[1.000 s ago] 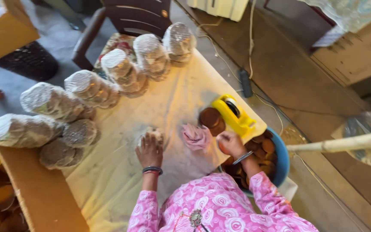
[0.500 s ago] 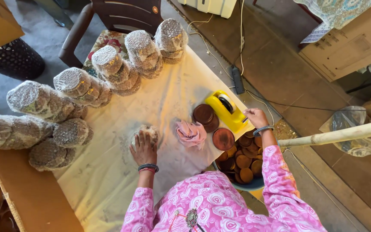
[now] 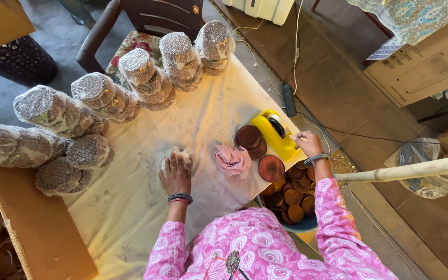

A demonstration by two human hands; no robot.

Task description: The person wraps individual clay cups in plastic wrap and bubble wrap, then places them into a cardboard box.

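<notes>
Reaching past the bowl (image 3: 307, 224) of brown discs, your right hand (image 3: 309, 143) has moved up to the yellow tape dispenser (image 3: 275, 134), fingers pinched narrow on its tape end. Left of the dispenser, your left hand (image 3: 175, 173) still presses flat on the wrapped stack (image 3: 178, 155), so sealing looks imminent.

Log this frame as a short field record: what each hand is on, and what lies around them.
left hand: pressed flat on a wrapped bundle on the cloth-covered table
right hand: at the front of the yellow tape dispenser, fingers pinched there
between the hands: crumpled pink cloth, brown discs
below right hand: blue tub of brown discs
far side of table: rows of wrapped stacks
left edge: open cardboard box
</notes>
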